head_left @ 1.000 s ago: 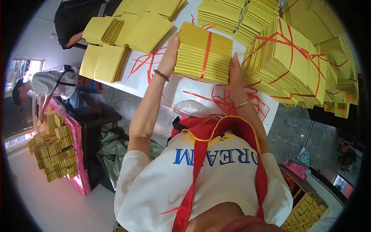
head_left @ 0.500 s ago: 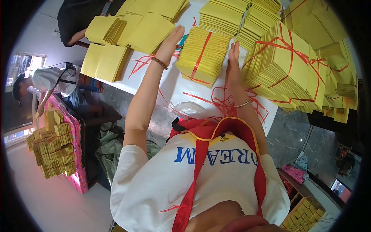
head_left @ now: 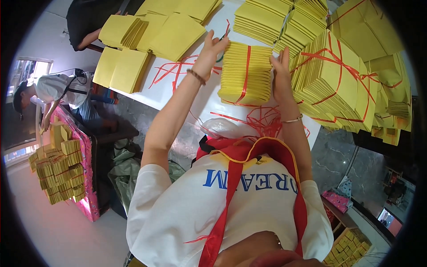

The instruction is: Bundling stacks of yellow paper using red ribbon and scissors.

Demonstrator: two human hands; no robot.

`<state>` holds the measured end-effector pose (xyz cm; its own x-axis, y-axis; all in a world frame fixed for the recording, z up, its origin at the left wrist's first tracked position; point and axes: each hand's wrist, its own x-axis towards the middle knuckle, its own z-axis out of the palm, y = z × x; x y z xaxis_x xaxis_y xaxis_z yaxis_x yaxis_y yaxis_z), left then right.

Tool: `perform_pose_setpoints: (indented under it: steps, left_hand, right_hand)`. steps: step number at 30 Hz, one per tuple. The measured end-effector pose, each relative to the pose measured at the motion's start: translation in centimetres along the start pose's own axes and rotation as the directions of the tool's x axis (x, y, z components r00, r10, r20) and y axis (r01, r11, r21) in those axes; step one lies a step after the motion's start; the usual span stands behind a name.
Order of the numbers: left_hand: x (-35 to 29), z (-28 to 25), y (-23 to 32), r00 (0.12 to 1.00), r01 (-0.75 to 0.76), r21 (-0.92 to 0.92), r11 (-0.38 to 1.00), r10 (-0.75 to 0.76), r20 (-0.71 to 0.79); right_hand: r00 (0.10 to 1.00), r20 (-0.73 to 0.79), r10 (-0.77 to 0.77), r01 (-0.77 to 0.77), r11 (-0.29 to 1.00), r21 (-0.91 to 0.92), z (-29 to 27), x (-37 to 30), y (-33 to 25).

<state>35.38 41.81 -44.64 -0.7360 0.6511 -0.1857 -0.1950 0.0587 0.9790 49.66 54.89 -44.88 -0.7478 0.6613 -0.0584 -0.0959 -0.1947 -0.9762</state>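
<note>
A bundle of yellow envelope-like paper pieces (head_left: 235,73), bound by a red plastic strip (head_left: 248,66), stands on the white table between my hands. My left hand (head_left: 211,55) is open, its fingers spread at the bundle's far left corner. Along the right side is my right hand (head_left: 281,75), also open, with thumb and fingers apart near the far right corner. Whether either hand touches the paper I cannot tell. Behind my left fingers, a small green thing (head_left: 219,57) is mostly hidden. Loose red strips (head_left: 175,71) lie left of my left forearm.
Yellow stacks fill the table's far side (head_left: 262,22); a large tied stack (head_left: 333,80) is close on the right. Flat yellow piles (head_left: 175,35) lie at left. Tangled red strips (head_left: 267,122) and clear plastic (head_left: 218,127) lie nearby. Another person (head_left: 66,93) works at a pink-covered table (head_left: 91,178).
The bundle has shifted right and a little nearer, now standing straighter. My left hand has moved right and spread its fingers; my right hand has shifted slightly right, its thumb now apart.
</note>
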Motion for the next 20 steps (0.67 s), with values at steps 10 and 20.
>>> perform_pose_setpoints:
  steps: [10, 20]
  left_hand:
    - [4.0, 2.0, -1.3, 0.998, -0.042, 0.191, 0.981, 0.032, 0.054]
    - [1.3, 1.3, -2.3, 0.940, -0.308, 0.176, 0.935, 0.270, 0.210]
  right_hand:
    - [0.991, -0.124, 0.047, -0.028, 0.988, 0.149, 0.9, 1.0, 3.0]
    - [0.995, 0.069, -0.078, 0.082, 0.995, -0.054, 0.2, -0.4, 3.0]
